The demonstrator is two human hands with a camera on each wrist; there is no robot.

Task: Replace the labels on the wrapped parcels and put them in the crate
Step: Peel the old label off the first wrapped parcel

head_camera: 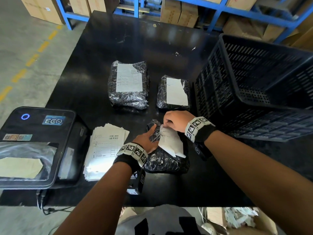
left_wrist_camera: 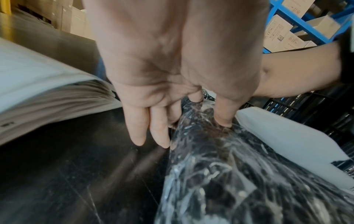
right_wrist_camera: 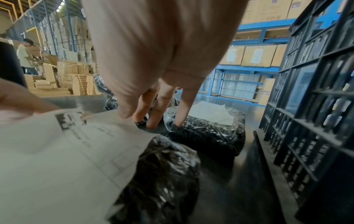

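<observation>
Nearest me on the black table (head_camera: 101,56) lies a black parcel (head_camera: 165,161) in clear wrap. My left hand (head_camera: 149,138) presses on its left end with straight fingers (left_wrist_camera: 159,133) and the thumb on top. My right hand (head_camera: 171,122) pinches the far edge of the parcel's white label (head_camera: 171,143), which is partly lifted and creased; the right wrist view shows that label (right_wrist_camera: 67,159) curling up off the parcel (right_wrist_camera: 162,174). Two more labelled parcels lie farther back, one in the middle (head_camera: 128,99) and one beside the crate (head_camera: 162,100). The black crate (head_camera: 254,85) stands at the right.
A stack of printed labels (head_camera: 105,146) lies left of my hands, next to a black printer (head_camera: 33,146) at the table's left front. A cardboard box of scraps (head_camera: 237,219) sits on the floor below. Blue racks with cartons stand behind; a person works far off (right_wrist_camera: 25,56).
</observation>
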